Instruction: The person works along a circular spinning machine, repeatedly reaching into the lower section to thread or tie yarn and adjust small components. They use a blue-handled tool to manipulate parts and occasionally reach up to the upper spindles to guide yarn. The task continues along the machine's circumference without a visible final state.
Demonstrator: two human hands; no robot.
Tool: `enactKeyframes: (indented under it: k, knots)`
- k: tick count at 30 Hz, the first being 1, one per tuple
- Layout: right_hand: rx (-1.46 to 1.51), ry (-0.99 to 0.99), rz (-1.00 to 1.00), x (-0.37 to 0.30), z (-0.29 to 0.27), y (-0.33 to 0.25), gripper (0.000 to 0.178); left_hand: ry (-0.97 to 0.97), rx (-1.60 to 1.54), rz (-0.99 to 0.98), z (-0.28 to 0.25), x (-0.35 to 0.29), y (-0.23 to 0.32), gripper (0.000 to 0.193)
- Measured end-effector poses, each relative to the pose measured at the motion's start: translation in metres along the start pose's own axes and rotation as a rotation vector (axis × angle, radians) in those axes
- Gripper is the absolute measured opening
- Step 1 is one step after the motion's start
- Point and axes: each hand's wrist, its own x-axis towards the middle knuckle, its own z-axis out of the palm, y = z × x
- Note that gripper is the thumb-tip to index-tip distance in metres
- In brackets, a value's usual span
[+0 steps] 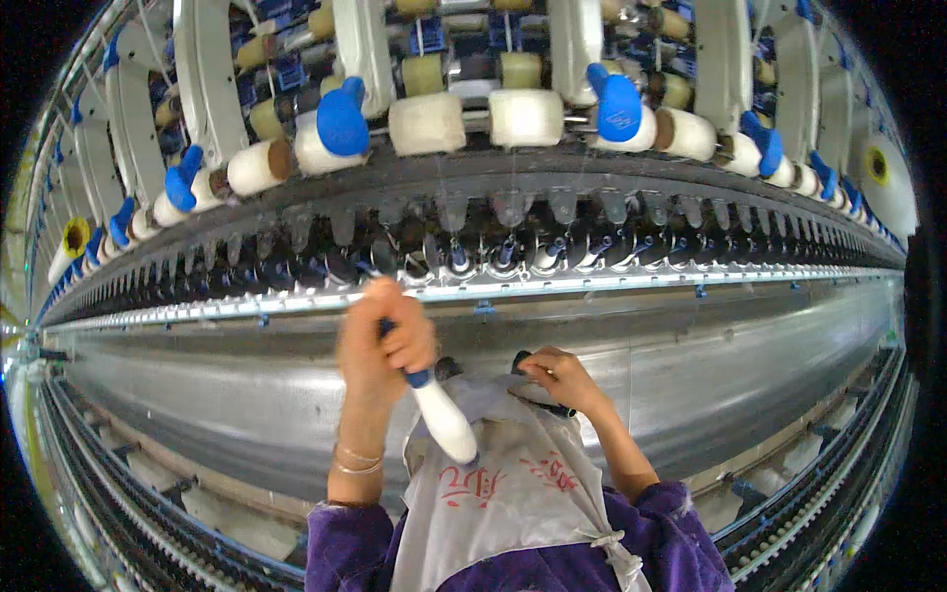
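Observation:
My left hand (pixel 388 340) is raised just in front of the spindle row, its fingers wrapped round the blue tube of a yarn bobbin (pixel 446 422). White yarn covers the lower part of the bobbin, which slants down across my apron (pixel 493 523). My right hand (pixel 559 377) is at waist height, its fingers pinched together beside the apron's top edge. Whatever it grips is too small to make out. A thin dark object (pixel 552 407) lies just below that hand. Blur softens my left hand.
A long spinning frame curves across the view, with black spindles (pixel 506 254) along a pale rail (pixel 592 284). Above them are white rollers (pixel 526 118) and blue-handled arms (pixel 619 107). A second machine row (pixel 158 513) runs behind me, past the metallic floor (pixel 247 395).

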Motion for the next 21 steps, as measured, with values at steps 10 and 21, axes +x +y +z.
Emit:
enactKeyframes:
  k: [10,21]
  knots:
    - [0.153,-0.455,-0.297,0.039,0.013,-0.112,0.012,0.181,-0.342,-0.199,-0.046,-0.034,-0.054,0.033]
    - [1.158,0.446,-0.11,0.08,0.087,-0.142,0.012,0.07,-0.017,-0.613,-0.104,-0.05,-0.015,0.03]
